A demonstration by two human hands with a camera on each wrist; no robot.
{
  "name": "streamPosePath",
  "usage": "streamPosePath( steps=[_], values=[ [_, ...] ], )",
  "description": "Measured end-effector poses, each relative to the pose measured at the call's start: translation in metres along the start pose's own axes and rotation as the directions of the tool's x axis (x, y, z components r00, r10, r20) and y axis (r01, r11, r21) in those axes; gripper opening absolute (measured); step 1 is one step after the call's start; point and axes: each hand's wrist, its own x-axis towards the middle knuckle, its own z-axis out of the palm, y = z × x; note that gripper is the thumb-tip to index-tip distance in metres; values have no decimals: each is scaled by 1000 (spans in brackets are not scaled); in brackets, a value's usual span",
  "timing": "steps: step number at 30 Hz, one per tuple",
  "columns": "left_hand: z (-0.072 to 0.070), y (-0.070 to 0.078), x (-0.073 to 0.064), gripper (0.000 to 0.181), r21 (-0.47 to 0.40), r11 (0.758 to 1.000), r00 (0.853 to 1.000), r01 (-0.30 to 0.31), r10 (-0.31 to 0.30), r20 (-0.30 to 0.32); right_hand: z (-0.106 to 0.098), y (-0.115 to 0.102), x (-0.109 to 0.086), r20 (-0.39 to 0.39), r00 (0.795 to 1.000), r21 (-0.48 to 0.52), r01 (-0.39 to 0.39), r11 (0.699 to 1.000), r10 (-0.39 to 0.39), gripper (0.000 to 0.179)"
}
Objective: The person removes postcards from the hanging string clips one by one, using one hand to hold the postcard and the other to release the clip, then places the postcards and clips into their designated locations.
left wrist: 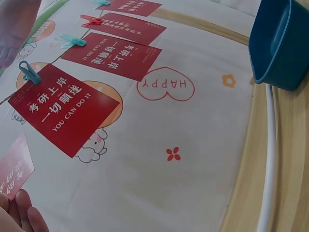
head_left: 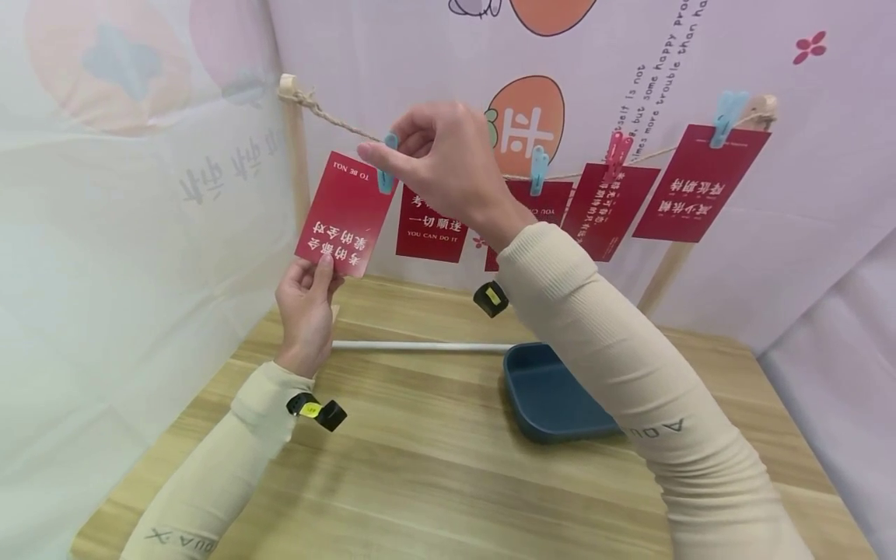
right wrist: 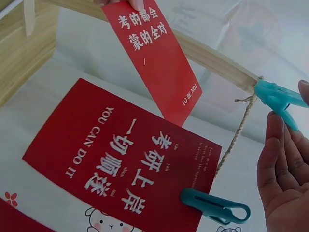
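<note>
My left hand (head_left: 306,311) pinches a red card (head_left: 350,210) with white lettering by its lower edge, near the left end of the twine. Above it, my right hand (head_left: 448,155) pinches a light blue clothespin (right wrist: 275,99) between thumb and fingers. In the right wrist view this clothespin overlaps the twine (right wrist: 236,137) near its knot, and the held card's upper corner is apart from it. Beside the held card hangs another red card (left wrist: 63,111), clipped to the twine by a blue clothespin (left wrist: 30,73); in the head view my right hand hides that clip.
More red cards (head_left: 689,187) hang rightward along the twine on blue and pink clothespins (head_left: 616,155). Wooden posts (head_left: 292,155) hold the twine's ends. A dark blue tray (head_left: 553,432) and a white rod (head_left: 420,346) lie on the wooden table (head_left: 420,467), before a printed cloth.
</note>
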Motion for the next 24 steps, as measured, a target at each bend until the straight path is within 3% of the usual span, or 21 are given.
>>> streamPosePath(
  steps=[12, 18, 24],
  values=[
    [-16, -7, -3, 8, 107, 990, 996, 90, -88, -20, -11, 21, -37, 62, 998, -70, -23, 997, 27, 40],
    [-22, -10, -5, 10, 88, 986, 990, 139, -135, -41, -16, 32, -54, 67, 997, -77, -36, 996, 41, 41],
    [-31, -12, -8, 14, 52, 989, 989, 142, -139, -54, -20, 43, -70, 71, 996, -84, -49, 995, 55, 38]
  ],
)
